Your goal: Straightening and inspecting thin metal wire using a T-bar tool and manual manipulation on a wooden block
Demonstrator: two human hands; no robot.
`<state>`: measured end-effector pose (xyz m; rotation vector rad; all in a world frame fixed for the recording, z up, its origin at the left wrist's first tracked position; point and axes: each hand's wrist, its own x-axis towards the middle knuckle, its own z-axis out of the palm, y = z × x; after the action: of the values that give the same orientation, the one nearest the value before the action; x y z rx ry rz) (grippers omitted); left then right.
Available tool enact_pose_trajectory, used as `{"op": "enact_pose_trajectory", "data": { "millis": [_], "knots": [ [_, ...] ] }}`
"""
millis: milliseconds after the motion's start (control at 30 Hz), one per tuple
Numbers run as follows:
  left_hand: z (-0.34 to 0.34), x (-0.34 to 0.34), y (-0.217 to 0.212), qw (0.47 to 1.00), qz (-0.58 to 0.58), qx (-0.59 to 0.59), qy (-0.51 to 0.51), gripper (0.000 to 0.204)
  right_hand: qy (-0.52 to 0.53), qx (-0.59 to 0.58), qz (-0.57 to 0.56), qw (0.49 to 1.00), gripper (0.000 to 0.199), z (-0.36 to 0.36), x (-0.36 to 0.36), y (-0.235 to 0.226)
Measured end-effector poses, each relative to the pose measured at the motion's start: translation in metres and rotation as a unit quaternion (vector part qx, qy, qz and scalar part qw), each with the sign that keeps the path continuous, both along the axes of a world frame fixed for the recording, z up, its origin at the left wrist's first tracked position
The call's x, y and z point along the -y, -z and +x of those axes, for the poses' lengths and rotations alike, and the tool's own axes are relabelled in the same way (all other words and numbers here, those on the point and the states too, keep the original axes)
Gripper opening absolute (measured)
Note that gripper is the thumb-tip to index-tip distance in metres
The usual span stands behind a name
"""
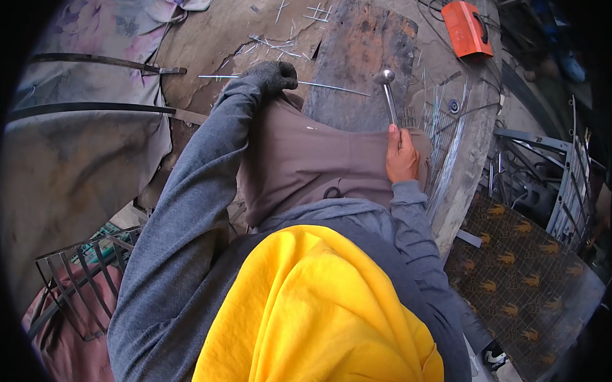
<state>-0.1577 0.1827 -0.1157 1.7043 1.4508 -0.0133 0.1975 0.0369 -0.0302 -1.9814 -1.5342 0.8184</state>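
My left hand [271, 77], in a dark grey glove, is closed around a thin metal rod [333, 89]. The rod sticks out on both sides of the glove, and its right end lies across a worn, rust-stained plate [365, 38]. Bare fingers of my right hand [402, 156] wrap the handle of a shiny metal hammer [390, 99]. Its rounded head is up over the right part of the plate, apart from the rod. Short cut rods [277, 46] lie scattered beyond my left hand.
Long thin rods [446, 135] lie at my right, near a small round disc [454, 106]. An orange machine with a black handle [466, 29] and cables stands far right. Dark bars [93, 108] rest over cloth at left. A patterned board [518, 279] lies lower right.
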Motion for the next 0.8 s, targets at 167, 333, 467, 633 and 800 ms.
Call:
{"op": "enact_pose_trajectory", "data": {
  "millis": [167,333,467,633,800],
  "knots": [
    [-0.008,-0.003,0.013,1.0,-0.015,0.004,0.013,0.031,-0.037,0.055,-0.075,0.995,0.053,0.004,-0.005,0.01],
    [0.001,-0.003,0.001,1.0,-0.016,0.01,0.012,0.032,-0.032,0.033,-0.064,0.997,0.056,-0.005,0.0,0.004],
    [0.005,0.006,-0.009,1.0,0.021,-0.009,0.002,0.028,-0.05,0.086,-0.131,0.986,0.057,-0.001,-0.003,0.025],
    [0.0,0.003,-0.004,1.0,0.005,0.027,-0.011,0.027,-0.037,0.086,-0.136,0.986,0.057,-0.007,0.001,0.021],
    [0.003,0.001,-0.003,1.0,0.011,0.008,0.008,0.027,-0.05,0.048,-0.075,0.995,0.053,-0.001,-0.006,0.018]
  ]
}}
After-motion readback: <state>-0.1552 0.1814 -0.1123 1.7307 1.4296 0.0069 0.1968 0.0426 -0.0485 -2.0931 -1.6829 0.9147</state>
